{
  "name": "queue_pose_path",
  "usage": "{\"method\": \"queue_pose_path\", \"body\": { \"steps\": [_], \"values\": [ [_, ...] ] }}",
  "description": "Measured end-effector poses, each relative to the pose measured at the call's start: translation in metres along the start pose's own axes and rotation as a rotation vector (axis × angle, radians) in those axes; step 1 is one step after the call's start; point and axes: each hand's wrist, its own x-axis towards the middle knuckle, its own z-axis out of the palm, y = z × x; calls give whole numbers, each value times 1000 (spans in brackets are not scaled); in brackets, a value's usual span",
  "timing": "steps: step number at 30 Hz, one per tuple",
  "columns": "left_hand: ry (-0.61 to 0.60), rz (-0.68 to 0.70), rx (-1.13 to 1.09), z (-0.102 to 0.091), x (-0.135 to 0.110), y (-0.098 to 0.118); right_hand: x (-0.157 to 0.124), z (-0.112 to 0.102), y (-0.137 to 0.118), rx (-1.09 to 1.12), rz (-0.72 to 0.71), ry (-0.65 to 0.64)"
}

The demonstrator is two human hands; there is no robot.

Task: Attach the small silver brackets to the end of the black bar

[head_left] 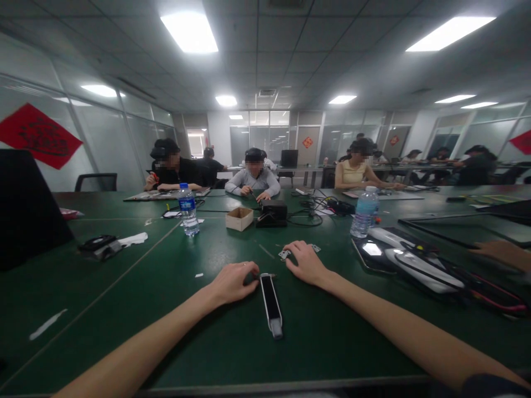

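Note:
My left hand (pixel 235 283) rests on the green table with its fingers curled and the thumb bent toward them; anything between the fingertips is too small to make out. Right beside those tips lies a long, narrow device (pixel 271 301) with a black face, a white rim and a grey end pointing toward me. Farther right, my right hand (pixel 306 263) reaches low over the tabletop, thumb and forefinger closing around a small metal plate with holes (pixel 284 255). A similar metal piece (pixel 316 248) shows just past its fingers.
A small open box (pixel 239 219) and a black block-shaped device (pixel 271 213) stand ahead. Water bottles (pixel 189 213) (pixel 365 213) flank them. White-and-black equipment (pixel 423 269) lies at right, near another person's hand (pixel 504 254). A dark panel (pixel 29 210) rises at left. People sit opposite.

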Motion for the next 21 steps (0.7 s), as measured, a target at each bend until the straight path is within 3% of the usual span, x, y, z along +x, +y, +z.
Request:
{"method": "queue_pose_path", "body": {
  "steps": [4, 8, 16, 21],
  "values": [
    [5, 8, 37, 1, 0, -1, 1, 9, 21, -36, 90, -30],
    [20, 3, 17, 5, 1, -2, 3, 14, 25, -19, 65, -37],
    [36, 17, 2, 7, 0, -2, 3, 11, 16, 35, -43, 111],
    [181, -122, -49, 7, 2, -3, -2, -1, -5, 57, -239, 167]
  ]
}}
